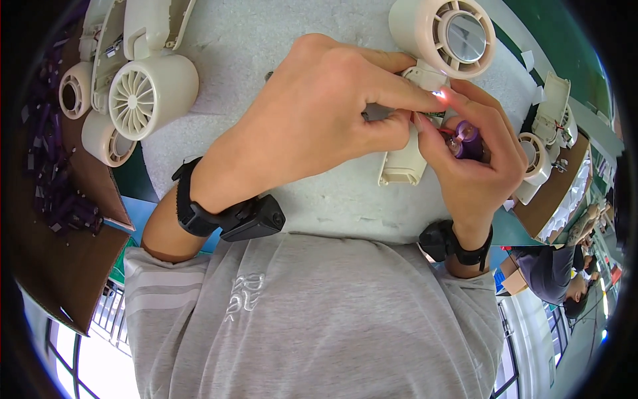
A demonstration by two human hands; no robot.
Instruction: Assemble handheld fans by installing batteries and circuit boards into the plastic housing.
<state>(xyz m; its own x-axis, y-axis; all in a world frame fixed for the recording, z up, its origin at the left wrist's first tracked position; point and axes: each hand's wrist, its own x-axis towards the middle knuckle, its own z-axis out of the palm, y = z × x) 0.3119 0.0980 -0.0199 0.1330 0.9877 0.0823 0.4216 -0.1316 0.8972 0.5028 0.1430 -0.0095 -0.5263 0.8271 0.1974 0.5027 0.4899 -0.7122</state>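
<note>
1. The cream handheld fan (425, 86) lies on the grey table (266, 40), its handle running under both sets of fingertips.
2. The left hand (312, 113) pinches thumb and forefinger together on the fan's open handle.
3. The right hand (475, 153) has its fingers clamped around a purple battery (468, 138), just beside the left fingertips.

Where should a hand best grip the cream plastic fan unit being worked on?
By the cream plastic fan unit's long handle body, from its near free end. The round fan head is bulky, and the left hand and right hand crowd the middle joint, where the purple cylindrical cell sits.
</note>
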